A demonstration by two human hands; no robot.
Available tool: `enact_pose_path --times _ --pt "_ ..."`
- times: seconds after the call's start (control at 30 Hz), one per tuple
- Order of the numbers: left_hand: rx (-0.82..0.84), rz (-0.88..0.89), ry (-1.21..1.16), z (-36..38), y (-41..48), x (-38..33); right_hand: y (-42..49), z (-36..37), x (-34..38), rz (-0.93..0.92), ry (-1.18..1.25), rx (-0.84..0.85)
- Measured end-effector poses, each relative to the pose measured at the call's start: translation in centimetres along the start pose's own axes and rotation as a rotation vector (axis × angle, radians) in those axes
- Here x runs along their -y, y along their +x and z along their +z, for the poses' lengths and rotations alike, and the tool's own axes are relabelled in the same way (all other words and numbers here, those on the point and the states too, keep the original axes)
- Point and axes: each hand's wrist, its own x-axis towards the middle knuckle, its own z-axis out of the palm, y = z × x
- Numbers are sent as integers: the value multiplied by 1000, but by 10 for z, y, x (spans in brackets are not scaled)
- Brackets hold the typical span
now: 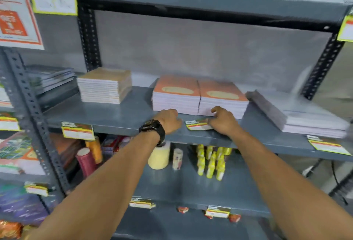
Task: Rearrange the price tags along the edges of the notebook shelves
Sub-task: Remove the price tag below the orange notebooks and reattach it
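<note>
Step in hand: seating one price tag [198,125] on the front edge of the middle shelf [118,119], below the orange notebook stacks [198,96].
Tag position: lying on the shelf lip between both hands, slightly tilted.
Left hand [169,118]: watch on wrist; fingers curled, resting on the shelf just left of the tag. Grip state: cannot tell whether it pinches the tag's corner.
Right hand [222,119]: fingers pressed down on the tag's right end, holding it against the shelf.
Other tags: one at the shelf's left end [78,130], one at the right end [327,144].
Next move, judged: square the tag to the edge, centred under its stack, then release.
</note>
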Motion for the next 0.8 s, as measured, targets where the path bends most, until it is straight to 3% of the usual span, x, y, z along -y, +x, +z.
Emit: enact_pose_path --times 0.13,0.33,0.5,0.63,0.8 --pt "-1 45 -39 20 17 -28 13 -7 -11 -61 0 106" --pt "-63 -38 -391 31 42 -40 22 -10 -14 -29 375 224" --pt "-165 57 -638 25 33 -43 16 -17 -13 -15 697 336" --pt "-159 143 -780 25 1 -40 -13 -20 -14 -77 702 306" --pt "-156 126 -871 43 -42 -31 -64 -9 -18 -162 635 224"
